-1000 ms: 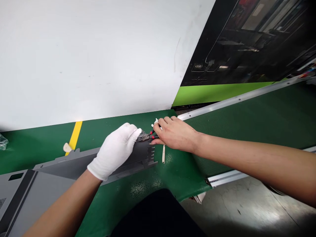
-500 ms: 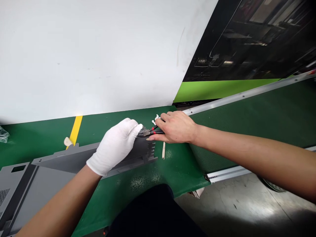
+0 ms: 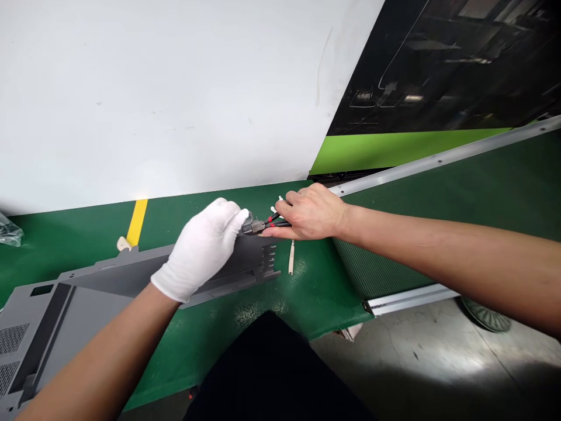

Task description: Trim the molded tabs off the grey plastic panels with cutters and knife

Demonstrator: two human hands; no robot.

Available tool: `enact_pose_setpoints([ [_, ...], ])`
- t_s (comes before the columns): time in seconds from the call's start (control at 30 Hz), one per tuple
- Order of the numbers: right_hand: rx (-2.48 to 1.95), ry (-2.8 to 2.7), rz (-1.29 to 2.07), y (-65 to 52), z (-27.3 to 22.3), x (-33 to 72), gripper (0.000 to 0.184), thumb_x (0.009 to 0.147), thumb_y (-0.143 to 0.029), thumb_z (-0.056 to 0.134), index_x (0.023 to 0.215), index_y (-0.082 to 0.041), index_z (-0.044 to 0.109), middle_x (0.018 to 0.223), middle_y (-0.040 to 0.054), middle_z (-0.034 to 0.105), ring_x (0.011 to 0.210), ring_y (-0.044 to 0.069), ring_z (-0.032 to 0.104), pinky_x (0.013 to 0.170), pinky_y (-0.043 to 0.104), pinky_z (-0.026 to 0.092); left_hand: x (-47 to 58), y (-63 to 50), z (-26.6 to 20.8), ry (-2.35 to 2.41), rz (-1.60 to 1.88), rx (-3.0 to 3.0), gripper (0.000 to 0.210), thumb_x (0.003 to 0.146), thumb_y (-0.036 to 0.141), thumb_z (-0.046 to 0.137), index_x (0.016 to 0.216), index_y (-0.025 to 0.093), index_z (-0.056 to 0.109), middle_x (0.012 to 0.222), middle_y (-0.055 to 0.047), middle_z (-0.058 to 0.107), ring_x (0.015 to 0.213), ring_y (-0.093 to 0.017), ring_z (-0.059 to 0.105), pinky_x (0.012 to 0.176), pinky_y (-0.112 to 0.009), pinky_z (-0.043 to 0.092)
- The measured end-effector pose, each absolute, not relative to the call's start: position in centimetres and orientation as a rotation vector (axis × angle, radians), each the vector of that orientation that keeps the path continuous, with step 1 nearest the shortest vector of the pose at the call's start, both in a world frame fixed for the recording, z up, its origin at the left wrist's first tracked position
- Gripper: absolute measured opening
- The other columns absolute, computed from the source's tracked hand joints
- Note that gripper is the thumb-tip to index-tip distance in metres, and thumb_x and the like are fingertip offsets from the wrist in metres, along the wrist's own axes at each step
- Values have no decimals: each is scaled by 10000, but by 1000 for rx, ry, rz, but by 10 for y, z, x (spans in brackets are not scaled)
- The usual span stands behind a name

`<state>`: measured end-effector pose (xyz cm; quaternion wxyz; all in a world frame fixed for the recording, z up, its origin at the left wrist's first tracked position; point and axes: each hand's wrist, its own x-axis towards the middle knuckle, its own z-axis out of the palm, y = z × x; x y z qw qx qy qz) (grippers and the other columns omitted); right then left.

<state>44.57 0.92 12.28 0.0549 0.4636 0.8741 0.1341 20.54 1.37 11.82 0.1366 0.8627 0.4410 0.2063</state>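
Observation:
My left hand, in a white glove, is closed on a small dark plastic piece pinched at the thumb and fingertips. My bare right hand is wrapped round the red-and-black handles of a pair of cutting pliers. The pliers' metal jaws meet the small piece at my left fingertips; whether they bite into it I cannot tell. Below both hands a large grey plastic housing with a notched right end lies on the green table.
A pale, narrow knife-like tool lies right of the housing. Small white scraps sit behind my right hand. A green conveyor belt with metal rails adjoins the table on the right. A clear plastic bag lies far left.
The view has shifted slightly, so the hands and table appear a little higher. The pliers' jaws show more clearly at the small piece. Both hands keep their hold.

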Motion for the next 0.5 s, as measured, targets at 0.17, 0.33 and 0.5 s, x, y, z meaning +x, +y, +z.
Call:
enact_pose_setpoints([
  [0.17, 1415, 2702, 425, 4, 129, 447, 912, 982, -795, 62, 970, -123, 678, 815, 153, 690, 696, 236, 590, 620, 343, 103, 205, 17, 120, 1334, 649, 2351, 295, 1062, 381, 424, 845, 226, 549, 826, -11, 584, 751, -195, 542, 756, -333, 409],
  [0.33, 1568, 2683, 462, -5, 128, 455, 831, 1004, -775, 137, 1009, -131, 663, 904, 154, 690, 772, 245, 597, 625, 353, 129, 205, 12, 125, 1397, 721, 2216, 314, 1063, 375, 436, 796, 230, 515, 820, -1, 615, 743, -180, 555, 733, -317, 394],
  [0.5, 1633, 2684, 442, -11, 128, 454, 794, 1007, -775, 176, 997, -150, 666, 898, 134, 683, 783, 244, 591, 628, 354, 150, 207, 9, 128, 1444, 714, 2183, 321, 1064, 344, 434, 769, 233, 491, 813, 5, 623, 718, -170, 543, 705, -316, 376],
])
